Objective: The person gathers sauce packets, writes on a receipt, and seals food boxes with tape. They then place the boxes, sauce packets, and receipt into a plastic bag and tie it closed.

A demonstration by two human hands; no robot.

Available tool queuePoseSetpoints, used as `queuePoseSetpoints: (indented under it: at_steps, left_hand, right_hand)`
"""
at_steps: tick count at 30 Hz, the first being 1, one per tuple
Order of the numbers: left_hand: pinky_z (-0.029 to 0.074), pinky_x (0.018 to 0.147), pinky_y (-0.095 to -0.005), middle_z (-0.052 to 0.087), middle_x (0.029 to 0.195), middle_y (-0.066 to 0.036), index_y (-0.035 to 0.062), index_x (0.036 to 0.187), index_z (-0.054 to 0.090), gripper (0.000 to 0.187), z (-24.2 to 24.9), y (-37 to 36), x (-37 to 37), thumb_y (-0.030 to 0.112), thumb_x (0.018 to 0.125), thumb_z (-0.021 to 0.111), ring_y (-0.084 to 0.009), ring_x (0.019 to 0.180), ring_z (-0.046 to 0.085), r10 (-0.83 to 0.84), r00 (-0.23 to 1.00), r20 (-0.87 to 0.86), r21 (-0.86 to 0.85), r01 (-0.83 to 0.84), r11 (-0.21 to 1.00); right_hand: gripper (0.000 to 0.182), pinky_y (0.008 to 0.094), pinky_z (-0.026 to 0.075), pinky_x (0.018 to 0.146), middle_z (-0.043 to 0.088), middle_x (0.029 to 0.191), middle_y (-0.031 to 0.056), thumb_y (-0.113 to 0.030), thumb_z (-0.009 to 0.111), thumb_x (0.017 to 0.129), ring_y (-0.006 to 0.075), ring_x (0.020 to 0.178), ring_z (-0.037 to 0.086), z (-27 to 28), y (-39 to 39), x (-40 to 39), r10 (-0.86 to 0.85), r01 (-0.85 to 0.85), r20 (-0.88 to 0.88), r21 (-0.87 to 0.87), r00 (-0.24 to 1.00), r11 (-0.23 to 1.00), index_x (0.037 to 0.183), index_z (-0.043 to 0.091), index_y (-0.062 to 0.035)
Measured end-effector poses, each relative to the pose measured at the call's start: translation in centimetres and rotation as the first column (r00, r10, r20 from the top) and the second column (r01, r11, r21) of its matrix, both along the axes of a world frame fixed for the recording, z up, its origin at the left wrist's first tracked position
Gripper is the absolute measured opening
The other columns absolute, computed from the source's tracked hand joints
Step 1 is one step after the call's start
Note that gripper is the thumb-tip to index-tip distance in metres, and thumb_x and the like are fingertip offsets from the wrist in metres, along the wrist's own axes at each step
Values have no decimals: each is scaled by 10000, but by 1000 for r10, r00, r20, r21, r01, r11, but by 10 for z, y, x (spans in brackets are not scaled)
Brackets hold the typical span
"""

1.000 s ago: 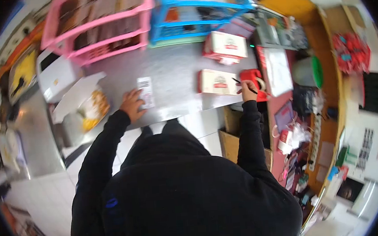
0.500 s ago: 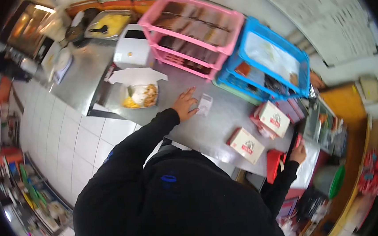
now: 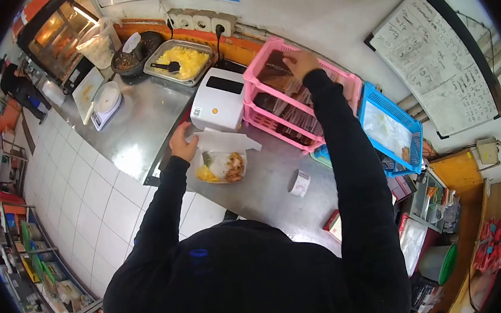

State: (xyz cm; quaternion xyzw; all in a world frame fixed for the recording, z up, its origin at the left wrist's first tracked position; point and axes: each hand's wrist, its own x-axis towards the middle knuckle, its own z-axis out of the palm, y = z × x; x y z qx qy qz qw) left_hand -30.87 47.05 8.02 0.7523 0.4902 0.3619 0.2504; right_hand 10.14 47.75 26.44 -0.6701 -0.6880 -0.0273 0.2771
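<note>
My left hand [image 3: 183,143] is at the left edge of the open white food box [image 3: 221,140], thumb and fingers apart, fingertips right by the raised lid. Inside the box are white rice [image 3: 219,165], browned pieces of food [image 3: 235,167] and something yellow [image 3: 206,173]. My right hand [image 3: 302,64] reaches over the top tier of the pink stacked basket [image 3: 283,92], its fingers spread and bent just above brown packets [image 3: 276,69]. A curled printed paper slip [image 3: 299,183] rests on the steel counter, to the right of the box.
Behind the food box stands a white label printer [image 3: 218,99]. Further left are a tray of yellow food [image 3: 181,61], a black bowl [image 3: 136,52] and a kitchen scale [image 3: 107,103]. A blue basket [image 3: 390,125] sits right of the pink one. Far left, a person [image 3: 20,86] stands.
My left hand has moved from beside the paper slip to the food box. My right hand has gone from the counter's right end to the pink basket. The view has turned and lifted.
</note>
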Motion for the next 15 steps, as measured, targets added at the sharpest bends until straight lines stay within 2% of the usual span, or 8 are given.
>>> queuePoseSetpoints:
  at_steps: [1,3,5,7,9,11,12,15]
  left_hand:
    - [298,987,-406,527,1191,-126,98,1130,533,467,3,5,-4,162,683,650,-289,1182,432,-20,998,-66,2,20,1000]
    - [325,969,-400,556,1159,-94,120,1099,558,438,13,6,-8,167,674,650,-272,1161,459,-63,977,-205,-32,57,998]
    - [391,908,-357,561,1139,-103,96,1100,551,422,11,17,-19,149,694,656,-281,1108,502,-146,980,-135,-15,145,989]
    - [408,889,-335,555,1143,-111,85,1112,543,422,4,28,-33,138,709,659,-280,1090,514,-255,967,26,-70,256,964]
    - [426,874,-320,557,1133,-120,59,1097,554,407,9,29,-40,148,722,685,-277,1083,516,-315,948,55,-36,317,948]
    - [435,866,-325,569,1109,-124,50,1080,567,403,25,23,-41,168,719,701,-279,1065,528,-363,928,85,-79,369,926]
    - [427,878,-326,559,1117,-129,47,1080,571,404,22,23,-42,170,719,705,-271,1066,527,-394,917,67,-124,400,908]
    - [422,882,-323,543,1118,-133,44,1061,590,392,10,28,-43,178,715,717,-249,1039,535,-439,898,27,-257,431,865]
  right_hand:
    - [246,398,468,782,637,884,142,-268,578,780,338,867,589,-13,24,0,-36,35,115,19,993,999,919,660,-82]
    - [248,393,459,808,637,874,140,-278,573,777,344,884,579,-19,39,-6,-120,145,168,-147,979,978,888,658,-73]
    - [227,401,464,780,634,876,150,-266,587,779,336,871,586,-28,47,-4,-235,234,75,14,969,972,855,657,-63]
    - [200,396,478,707,629,853,149,-240,600,782,319,807,602,5,11,-37,-95,102,-35,322,995,941,832,656,-55]
    - [157,377,475,642,619,801,139,-196,612,785,303,730,597,29,-44,-89,-13,68,-164,340,986,938,804,651,-45]
    - [133,349,471,636,603,752,127,-166,633,777,292,711,587,14,-101,-137,-3,29,-205,123,979,992,811,651,-38]
    - [121,312,465,647,599,761,106,-134,636,790,236,709,586,-20,-118,-150,132,-119,-327,61,936,991,856,655,-34]
    - [223,302,463,662,595,862,109,-130,678,756,227,790,576,-98,-140,-188,138,-159,-431,-13,892,987,960,643,-47]
